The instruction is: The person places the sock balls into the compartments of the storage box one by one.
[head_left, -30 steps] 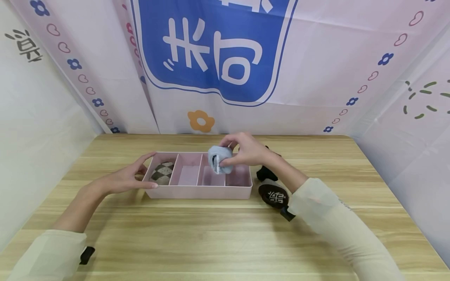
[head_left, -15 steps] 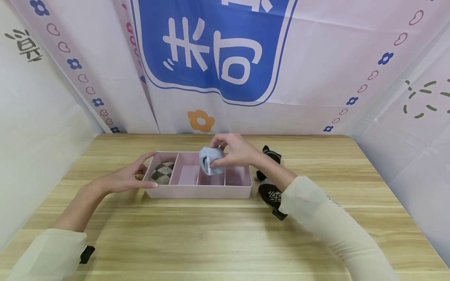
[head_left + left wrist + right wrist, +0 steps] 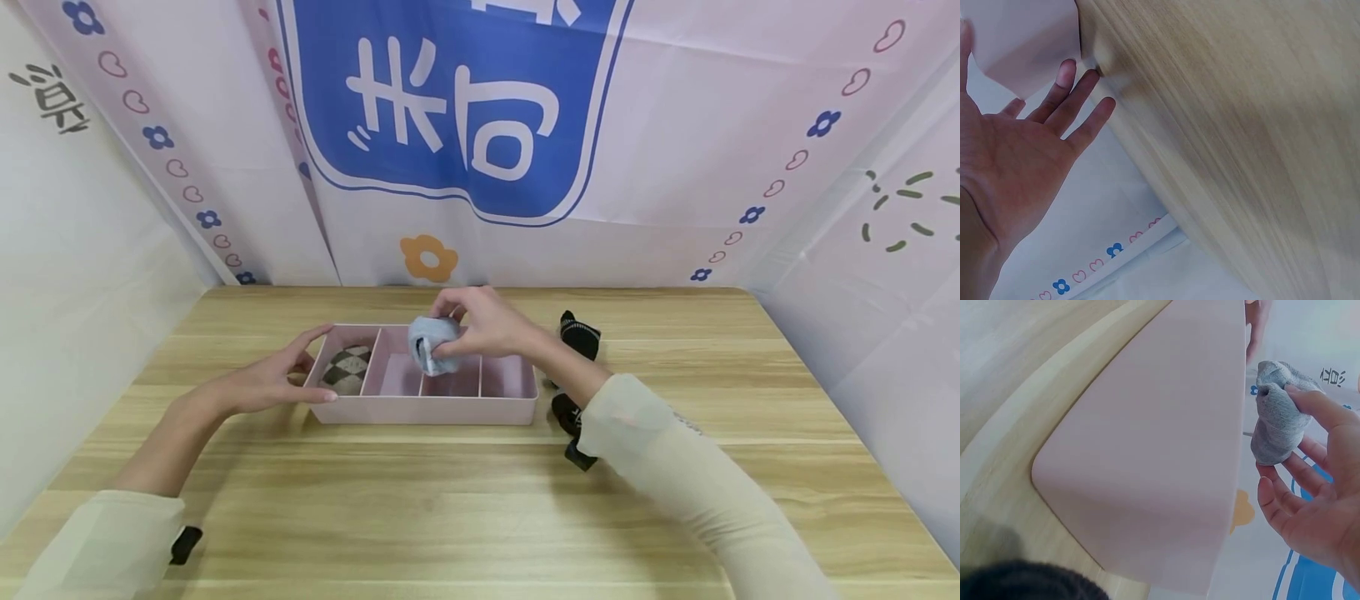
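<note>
My right hand [image 3: 483,321] pinches a rolled light blue-grey sock [image 3: 431,346] between thumb and fingers, over the dividers of a pink compartment box [image 3: 427,410]. In the right wrist view the rolled sock shows whole, above the box's rim. My left hand [image 3: 258,387] holds the box's left end, thumb at the front corner and index finger at the back corner. The other fingers stretch beside the end wall in the left wrist view. A brown-and-cream argyle sock [image 3: 348,371] lies rolled in the leftmost compartment.
Right of the box lie a black rolled sock [image 3: 580,336] and a dark sock with white marks [image 3: 567,414], partly covered by my right forearm. The wooden table [image 3: 420,508] ends at a printed cloth backdrop [image 3: 660,167].
My right hand has carried the rolled blue-grey sock leftward, from above the third compartment to around the divider beside the second. The left hand and the box have stayed in place.
</note>
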`<state>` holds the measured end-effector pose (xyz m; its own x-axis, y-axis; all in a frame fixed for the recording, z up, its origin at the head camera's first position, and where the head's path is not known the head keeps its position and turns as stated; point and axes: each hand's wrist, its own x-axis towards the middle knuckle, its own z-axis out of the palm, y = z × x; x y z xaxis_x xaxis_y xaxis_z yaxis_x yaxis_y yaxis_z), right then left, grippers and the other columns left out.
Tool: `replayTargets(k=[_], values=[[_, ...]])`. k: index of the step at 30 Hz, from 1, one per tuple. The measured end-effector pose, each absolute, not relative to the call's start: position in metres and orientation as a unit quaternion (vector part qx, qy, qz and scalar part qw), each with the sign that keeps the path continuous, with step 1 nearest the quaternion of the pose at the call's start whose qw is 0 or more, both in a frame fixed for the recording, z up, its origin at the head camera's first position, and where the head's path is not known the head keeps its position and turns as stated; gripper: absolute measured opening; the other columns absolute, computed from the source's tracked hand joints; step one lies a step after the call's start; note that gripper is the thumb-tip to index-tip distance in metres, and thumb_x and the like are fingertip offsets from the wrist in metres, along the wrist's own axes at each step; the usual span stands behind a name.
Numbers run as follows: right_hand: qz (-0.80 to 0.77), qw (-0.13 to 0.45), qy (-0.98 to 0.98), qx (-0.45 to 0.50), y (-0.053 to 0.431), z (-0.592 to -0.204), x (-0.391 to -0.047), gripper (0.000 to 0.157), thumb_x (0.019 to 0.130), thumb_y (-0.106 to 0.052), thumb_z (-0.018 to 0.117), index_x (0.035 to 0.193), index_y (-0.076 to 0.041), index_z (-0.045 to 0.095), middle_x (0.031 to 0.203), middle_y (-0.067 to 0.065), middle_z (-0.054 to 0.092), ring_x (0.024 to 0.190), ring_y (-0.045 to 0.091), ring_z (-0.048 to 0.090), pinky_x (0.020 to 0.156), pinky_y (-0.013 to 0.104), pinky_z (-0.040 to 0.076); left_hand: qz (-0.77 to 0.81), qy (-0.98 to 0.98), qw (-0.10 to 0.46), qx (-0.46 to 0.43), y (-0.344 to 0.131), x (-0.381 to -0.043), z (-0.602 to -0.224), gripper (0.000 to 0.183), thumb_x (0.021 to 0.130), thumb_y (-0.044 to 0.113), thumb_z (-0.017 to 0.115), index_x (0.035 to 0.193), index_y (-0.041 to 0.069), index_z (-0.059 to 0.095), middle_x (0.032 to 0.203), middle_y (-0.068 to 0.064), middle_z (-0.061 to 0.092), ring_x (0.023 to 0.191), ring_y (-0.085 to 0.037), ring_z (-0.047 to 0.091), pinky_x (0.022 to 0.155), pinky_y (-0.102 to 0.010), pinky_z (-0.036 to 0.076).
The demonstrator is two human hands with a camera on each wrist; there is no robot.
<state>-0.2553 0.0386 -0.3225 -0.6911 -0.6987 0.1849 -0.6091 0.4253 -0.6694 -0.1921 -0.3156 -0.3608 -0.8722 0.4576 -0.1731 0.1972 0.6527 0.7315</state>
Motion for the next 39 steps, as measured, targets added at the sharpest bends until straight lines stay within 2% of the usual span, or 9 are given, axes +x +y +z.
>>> replayTargets(k=[4, 12, 19, 26, 34, 39], values=[[-0.370, 0.060, 0.843, -0.387, 0.033, -0.324, -0.255, 0.038, 0.079, -0.015, 0.090, 0.111, -0.007, 0.071, 0.107, 0.004, 0.073, 0.097, 0.019, 0.067, 0.082, 0.027, 0.053, 0.373, 0.894, 0.177, 0.176, -0.316, -0.192, -0.361, 0.106, 0.092, 0.026, 0.077, 0.166, 0.008, 0.003, 0.119, -0.021, 0.062, 0.114, -0.036, 0.063, 0.092, -0.049, 0.051], [-0.372, 0.064, 0.841, -0.388, 0.024, -0.326, -0.255, 0.040, 0.078, -0.014, 0.090, 0.112, -0.004, 0.071, 0.107, 0.007, 0.074, 0.098, 0.023, 0.067, 0.083, 0.025, 0.053, 0.380, 0.890, 0.176, 0.182, -0.314, -0.192, -0.361, 0.106, 0.092, 0.024, 0.077, 0.165, 0.006, 0.002, 0.117, -0.020, 0.062, 0.111, -0.034, 0.064, 0.088, -0.044, 0.052], [-0.378, 0.068, 0.839, -0.384, 0.017, -0.327, -0.255, 0.041, 0.078, -0.013, 0.090, 0.113, -0.002, 0.072, 0.108, 0.009, 0.074, 0.098, 0.025, 0.068, 0.083, 0.024, 0.053, 0.373, 0.893, 0.174, 0.182, -0.314, -0.192, -0.360, 0.107, 0.092, 0.025, 0.077, 0.165, 0.006, 0.002, 0.117, -0.019, 0.063, 0.113, -0.036, 0.063, 0.090, -0.045, 0.052], [-0.380, 0.058, 0.843, -0.375, 0.006, -0.334, -0.255, 0.041, 0.078, -0.016, 0.091, 0.112, -0.003, 0.074, 0.109, 0.009, 0.076, 0.093, 0.017, 0.069, 0.080, 0.020, 0.052, 0.375, 0.892, 0.174, 0.182, -0.314, -0.193, -0.361, 0.107, 0.092, 0.024, 0.078, 0.165, 0.006, 0.002, 0.117, -0.019, 0.063, 0.112, -0.035, 0.064, 0.091, -0.047, 0.051], [-0.375, 0.051, 0.847, -0.374, -0.007, -0.340, -0.254, 0.040, 0.078, -0.017, 0.091, 0.112, -0.004, 0.075, 0.109, 0.009, 0.074, 0.092, 0.022, 0.069, 0.078, 0.019, 0.051, 0.372, 0.894, 0.176, 0.179, -0.315, -0.192, -0.361, 0.107, 0.092, 0.026, 0.078, 0.165, 0.006, 0.002, 0.117, -0.019, 0.063, 0.112, -0.035, 0.064, 0.091, -0.047, 0.051], [-0.363, 0.046, 0.853, -0.372, -0.014, -0.344, -0.254, 0.039, 0.077, -0.017, 0.092, 0.110, -0.004, 0.076, 0.106, 0.007, 0.074, 0.088, 0.018, 0.065, 0.075, 0.019, 0.048, 0.373, 0.894, 0.177, 0.177, -0.315, -0.192, -0.361, 0.107, 0.092, 0.026, 0.077, 0.166, 0.007, 0.002, 0.116, -0.019, 0.063, 0.111, -0.033, 0.064, 0.089, -0.045, 0.051]])
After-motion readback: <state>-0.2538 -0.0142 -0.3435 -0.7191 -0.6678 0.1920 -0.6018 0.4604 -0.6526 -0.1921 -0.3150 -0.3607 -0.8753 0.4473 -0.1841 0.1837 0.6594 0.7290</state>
